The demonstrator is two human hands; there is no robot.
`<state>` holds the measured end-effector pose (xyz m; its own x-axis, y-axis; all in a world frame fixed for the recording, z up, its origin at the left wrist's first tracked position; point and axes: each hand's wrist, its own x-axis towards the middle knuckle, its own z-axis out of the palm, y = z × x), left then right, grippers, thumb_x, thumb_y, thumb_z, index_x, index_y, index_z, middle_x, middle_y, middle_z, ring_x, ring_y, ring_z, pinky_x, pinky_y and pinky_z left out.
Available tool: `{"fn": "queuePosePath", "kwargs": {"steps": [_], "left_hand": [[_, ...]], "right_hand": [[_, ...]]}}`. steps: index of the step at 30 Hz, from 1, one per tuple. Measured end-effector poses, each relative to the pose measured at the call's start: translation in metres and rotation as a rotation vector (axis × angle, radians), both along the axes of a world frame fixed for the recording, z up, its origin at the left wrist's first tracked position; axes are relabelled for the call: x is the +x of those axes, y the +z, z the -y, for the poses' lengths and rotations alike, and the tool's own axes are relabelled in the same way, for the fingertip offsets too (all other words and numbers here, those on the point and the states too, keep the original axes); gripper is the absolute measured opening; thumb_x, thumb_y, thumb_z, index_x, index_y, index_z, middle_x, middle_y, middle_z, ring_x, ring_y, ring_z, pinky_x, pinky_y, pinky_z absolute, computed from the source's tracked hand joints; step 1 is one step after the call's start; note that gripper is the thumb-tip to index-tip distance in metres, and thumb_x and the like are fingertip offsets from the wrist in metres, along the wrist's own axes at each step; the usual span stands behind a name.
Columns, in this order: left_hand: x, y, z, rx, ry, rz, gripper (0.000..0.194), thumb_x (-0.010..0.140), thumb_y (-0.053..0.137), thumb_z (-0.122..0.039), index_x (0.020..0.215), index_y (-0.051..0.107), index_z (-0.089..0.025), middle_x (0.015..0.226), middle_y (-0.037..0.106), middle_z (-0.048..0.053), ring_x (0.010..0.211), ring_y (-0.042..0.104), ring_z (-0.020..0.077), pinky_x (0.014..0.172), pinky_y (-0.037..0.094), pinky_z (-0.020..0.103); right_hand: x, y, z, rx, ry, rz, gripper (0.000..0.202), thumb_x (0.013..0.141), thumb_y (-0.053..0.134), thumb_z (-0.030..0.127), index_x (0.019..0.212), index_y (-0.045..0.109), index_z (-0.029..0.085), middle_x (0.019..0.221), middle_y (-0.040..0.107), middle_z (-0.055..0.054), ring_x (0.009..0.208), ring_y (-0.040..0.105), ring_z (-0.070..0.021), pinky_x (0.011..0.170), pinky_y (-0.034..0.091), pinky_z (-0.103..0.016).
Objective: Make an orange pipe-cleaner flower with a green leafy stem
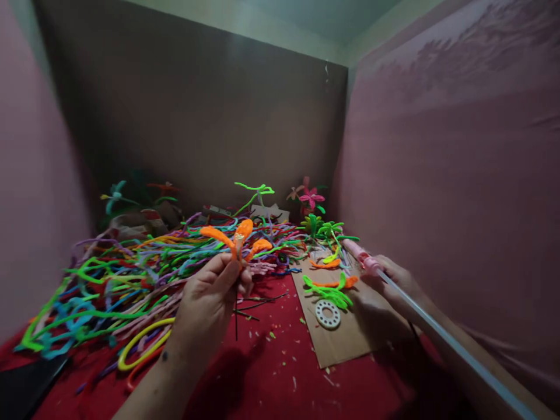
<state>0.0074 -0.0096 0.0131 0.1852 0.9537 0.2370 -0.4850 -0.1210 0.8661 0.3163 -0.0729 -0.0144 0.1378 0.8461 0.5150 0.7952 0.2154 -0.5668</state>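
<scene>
Orange flower (238, 238) of pipe cleaners stands upright above a red surface (280, 373), pinched at the base of its petals in the grip of the left hand (210, 300), whose fingers are closed tight around it. Its thin dark stem hangs straight down below the fist, so the long axis runs vertical, petals fanning up and away from the camera. Holding it raised this way keeps the joint clear of the clutter and in plain sight. Right hand (394, 283) rests on a cardboard sheet (345, 338) and is wrapped around a pink glue gun (361, 256), its nozzle aimed up and left toward a cluster of green leaves (326, 228); a white glue stick (455, 344) trails back along the forearm. Cardboard likely shields the cloth from drips. Green and orange pieces (330, 289) and a white ring (328, 314) lie on the sheet, and a big tangle of pipe cleaners (118, 274) spreads at left
</scene>
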Motion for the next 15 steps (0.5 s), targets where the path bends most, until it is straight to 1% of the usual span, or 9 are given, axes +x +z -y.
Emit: {"fn": "queuePosePath", "kwargs": {"steps": [1, 3, 5, 7, 9, 12, 13, 15], "left_hand": [[0.001, 0.001, 0.001, -0.004, 0.001, -0.005, 0.019, 0.071, 0.069, -0.029, 0.066, 0.058, -0.015, 0.058, 0.056, -0.001, 0.052, 0.047, 0.0074, 0.05, 0.038, 0.018], [0.001, 0.002, 0.003, 0.01, 0.0, -0.025, 0.018, 0.071, 0.068, -0.029, 0.066, 0.058, -0.015, 0.058, 0.056, -0.001, 0.052, 0.046, 0.0073, 0.05, 0.038, 0.017], [0.002, 0.002, 0.004, 0.023, -0.006, -0.034, 0.017, 0.073, 0.067, -0.029, 0.067, 0.059, -0.015, 0.058, 0.056, -0.001, 0.052, 0.047, 0.0071, 0.05, 0.038, 0.017], [0.003, 0.001, 0.005, 0.028, -0.016, -0.035, 0.017, 0.074, 0.066, -0.029, 0.068, 0.059, -0.015, 0.059, 0.056, -0.001, 0.053, 0.047, 0.0072, 0.05, 0.038, 0.017], [0.004, 0.001, 0.005, 0.03, -0.024, -0.041, 0.016, 0.074, 0.065, -0.029, 0.067, 0.06, -0.015, 0.059, 0.056, -0.001, 0.053, 0.047, 0.0075, 0.05, 0.039, 0.017], [0.007, 0.001, 0.006, 0.013, -0.027, -0.029, 0.015, 0.075, 0.065, -0.026, 0.068, 0.059, -0.015, 0.059, 0.057, 0.0, 0.053, 0.047, 0.0079, 0.05, 0.038, 0.018], [0.007, 0.0, 0.007, 0.004, -0.033, -0.009, 0.014, 0.074, 0.066, -0.026, 0.069, 0.059, -0.015, 0.059, 0.057, 0.0, 0.052, 0.047, 0.008, 0.05, 0.038, 0.018], [0.008, 0.0, 0.008, -0.008, -0.059, 0.032, 0.013, 0.074, 0.066, -0.026, 0.07, 0.059, -0.015, 0.06, 0.057, 0.0, 0.052, 0.047, 0.0081, 0.051, 0.039, 0.019]], "right_hand": [[0.016, -0.007, 0.003, -0.062, -0.083, 0.105, 0.027, 0.079, 0.049, 0.04, 0.086, 0.061, 0.017, 0.077, 0.055, -0.006, 0.07, 0.052, -0.0188, 0.063, 0.041, -0.029], [0.04, -0.021, 0.01, -0.198, -0.206, 0.283, 0.022, 0.082, 0.044, 0.032, 0.083, 0.06, 0.018, 0.077, 0.053, -0.005, 0.066, 0.05, -0.0167, 0.063, 0.039, -0.029], [0.053, -0.031, 0.012, -0.28, -0.257, 0.36, 0.017, 0.078, 0.044, 0.024, 0.082, 0.059, 0.018, 0.079, 0.051, -0.005, 0.068, 0.051, -0.0165, 0.063, 0.037, -0.028], [0.058, -0.036, 0.012, -0.348, -0.271, 0.419, 0.018, 0.073, 0.045, 0.019, 0.083, 0.059, 0.017, 0.083, 0.051, -0.006, 0.072, 0.052, -0.0172, 0.064, 0.037, -0.027], [0.06, -0.038, 0.009, -0.395, -0.259, 0.458, 0.024, 0.071, 0.045, 0.018, 0.09, 0.06, 0.016, 0.088, 0.052, -0.007, 0.077, 0.053, -0.0183, 0.066, 0.037, -0.027], [0.06, -0.034, 0.007, -0.41, -0.203, 0.491, 0.034, 0.068, 0.047, 0.016, 0.099, 0.06, 0.015, 0.094, 0.053, -0.01, 0.085, 0.052, -0.0208, 0.072, 0.038, -0.029], [0.058, -0.031, 0.007, -0.389, -0.199, 0.515, 0.034, 0.068, 0.047, 0.015, 0.099, 0.06, 0.014, 0.095, 0.053, -0.011, 0.086, 0.052, -0.0222, 0.074, 0.038, -0.03], [0.048, -0.023, 0.007, -0.269, -0.251, 0.54, 0.028, 0.068, 0.048, 0.015, 0.093, 0.06, 0.012, 0.093, 0.055, -0.013, 0.087, 0.05, -0.0253, 0.076, 0.038, -0.034]]}}
